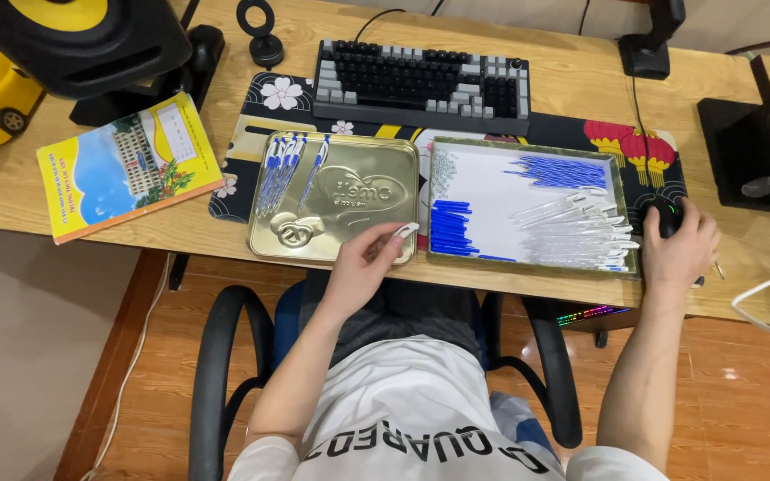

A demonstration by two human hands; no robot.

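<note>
The left hand (363,263) is pinching a small white pen cap (405,231) between thumb and fingertips, the fingers curled close around it, just over the near right corner of the gold tin lid (349,191). The cap is looking light, stiff and smooth, a bit slippery, so a fingertip pinch across its sides is probably suiting it better than a full grip; it is small enough to drop easily. On the far left part of that lid, a few assembled blue pens (282,169) are lying side by side. Just beside it to the right, a second shallow tray (627,214) with a white floor is holding blue refills (559,171), blue caps (449,227) and clear pen barrels (581,233) in loose piles; these slim plastic parts are likely rolling readily and are best taken at mid-length. The right hand (679,254) is resting, fingers draped and closed loosely, over a black mouse (661,214) beyond the tray's right edge. Both tins are sitting on a patterned desk mat (251,116) on the wooden table (11,191), with a keyboard (421,80) behind and a yellow book (126,165) off to the left.
</note>
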